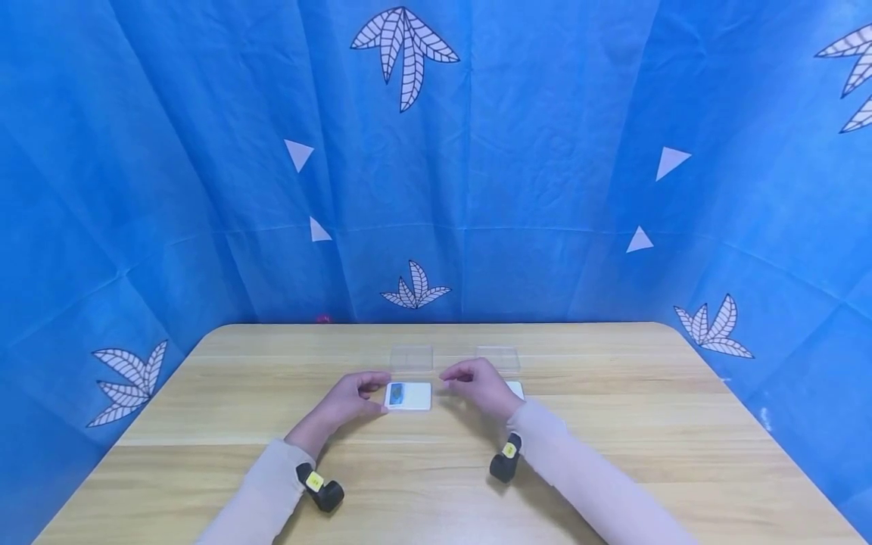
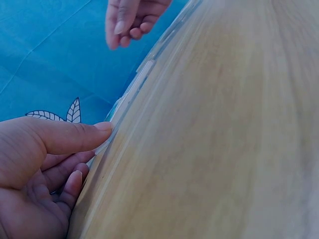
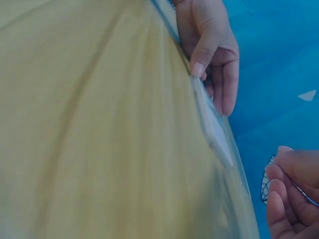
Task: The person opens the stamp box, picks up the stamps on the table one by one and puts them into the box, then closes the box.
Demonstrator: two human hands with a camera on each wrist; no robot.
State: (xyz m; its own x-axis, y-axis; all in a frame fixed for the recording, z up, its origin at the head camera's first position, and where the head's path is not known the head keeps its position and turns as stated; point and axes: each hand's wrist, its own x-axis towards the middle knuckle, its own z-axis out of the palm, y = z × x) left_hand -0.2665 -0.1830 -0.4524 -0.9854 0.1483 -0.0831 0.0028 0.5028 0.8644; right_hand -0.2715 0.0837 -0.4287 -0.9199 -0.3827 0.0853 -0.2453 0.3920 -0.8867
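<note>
The left hand (image 1: 349,398)'s grip was clamped on the left end of a white card (image 1: 414,397), flat on the counter (image 1: 402,484); the right hand (image 1: 482,387)'s grip curled loosely beside it, unclosed.

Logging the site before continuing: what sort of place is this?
Probably a curtained-off recording booth: a blue leaf-printed curtain hangs around a pale wood-grain tabletop, and small black wrist-worn cameras are in view.

Both arms (image 1: 255,492) stretched forward | left hand (image 1: 350,397) pinching, thumb (image 2: 75,138) straight | right hand (image 1: 479,384) loosely curled
</note>
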